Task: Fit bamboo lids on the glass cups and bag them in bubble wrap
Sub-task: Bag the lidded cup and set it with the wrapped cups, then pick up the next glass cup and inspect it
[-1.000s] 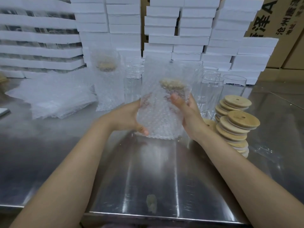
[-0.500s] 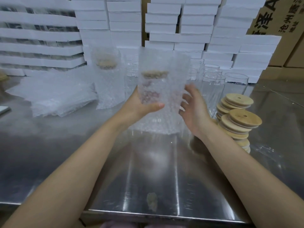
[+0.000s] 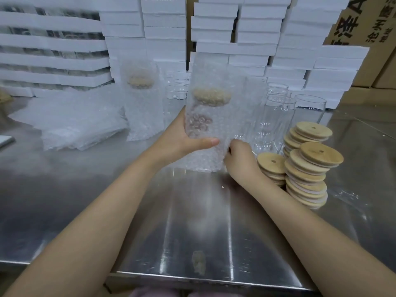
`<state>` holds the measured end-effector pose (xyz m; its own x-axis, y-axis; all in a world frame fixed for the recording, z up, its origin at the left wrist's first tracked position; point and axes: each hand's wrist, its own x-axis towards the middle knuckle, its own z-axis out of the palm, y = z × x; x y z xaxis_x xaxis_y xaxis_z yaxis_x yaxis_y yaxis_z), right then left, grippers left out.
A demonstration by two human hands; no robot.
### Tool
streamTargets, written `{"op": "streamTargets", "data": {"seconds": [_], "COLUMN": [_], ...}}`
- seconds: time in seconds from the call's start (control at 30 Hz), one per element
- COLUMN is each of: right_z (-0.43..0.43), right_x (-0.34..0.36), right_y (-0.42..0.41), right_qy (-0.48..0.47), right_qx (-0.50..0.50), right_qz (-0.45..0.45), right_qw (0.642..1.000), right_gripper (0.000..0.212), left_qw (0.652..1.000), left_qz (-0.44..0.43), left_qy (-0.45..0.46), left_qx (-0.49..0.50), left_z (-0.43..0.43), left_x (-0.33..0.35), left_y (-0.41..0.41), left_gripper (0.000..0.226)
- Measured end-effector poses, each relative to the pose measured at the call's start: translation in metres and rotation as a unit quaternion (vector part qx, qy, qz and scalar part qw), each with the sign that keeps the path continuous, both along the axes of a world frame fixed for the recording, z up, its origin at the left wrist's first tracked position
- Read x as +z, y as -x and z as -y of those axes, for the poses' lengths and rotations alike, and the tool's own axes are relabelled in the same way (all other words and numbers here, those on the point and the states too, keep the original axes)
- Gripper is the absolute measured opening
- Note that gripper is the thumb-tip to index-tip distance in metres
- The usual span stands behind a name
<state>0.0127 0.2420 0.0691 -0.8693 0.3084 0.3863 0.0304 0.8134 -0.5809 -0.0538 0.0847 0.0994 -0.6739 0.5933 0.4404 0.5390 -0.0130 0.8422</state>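
The left hand grips a glass cup that sits upright inside a bubble-wrap bag, fingers curled round its back and thumb laid across the front. The cup's bamboo lid shows through the wrap, and the empty top of the bag stands above it. The right hand pinches the bag's lower right edge, just beside the left thumb. The bag is held over the middle of the steel desk; whether its bottom touches the surface cannot be told.

Toward the far left, a second bagged cup stands upright with its lid on, next to a loose pile of bubble-wrap bags. Bare glass cups stand behind the held bag, nearer the far edge. Stacks of bamboo lids lean on the right side, close to the right wrist. White foam boxes are piled along the far edge, with cardboard cartons at the far right corner.
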Motion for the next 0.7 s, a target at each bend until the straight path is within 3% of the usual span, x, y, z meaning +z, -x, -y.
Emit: {"op": "streamTargets", "data": {"seconds": [0.1,0.23,0.37,0.53,0.7], "right_z": [-0.001,-0.003,-0.006,-0.009,-0.007], "right_x": [-0.005,-0.013,-0.017,-0.020,-0.023], "right_y": [0.003,0.007,0.012,0.014,0.016], "right_qy": [-0.029,0.012,0.036,0.019,-0.006], "right_qx": [-0.018,0.019,0.028,0.026,0.042], "right_qz": [0.000,-0.012,-0.024,-0.011,0.023], "right_qw": [0.999,1.000,0.999,0.999,0.999], "right_gripper": [0.022,0.025,0.015,0.023,0.028], "left_qw": [1.000,0.998,0.983,0.922,0.829], "left_qz": [0.002,-0.006,0.005,0.024,-0.064], "left_qy": [0.024,0.029,-0.034,-0.072,-0.049], "left_qx": [0.005,0.050,0.182,0.378,0.553], "left_z": [0.001,0.000,0.004,0.014,0.019], "left_x": [-0.002,-0.008,-0.012,-0.017,-0.025], "left_y": [0.003,0.009,0.023,0.037,0.039], "left_gripper": [0.089,0.083,0.083,0.105,0.102]}}
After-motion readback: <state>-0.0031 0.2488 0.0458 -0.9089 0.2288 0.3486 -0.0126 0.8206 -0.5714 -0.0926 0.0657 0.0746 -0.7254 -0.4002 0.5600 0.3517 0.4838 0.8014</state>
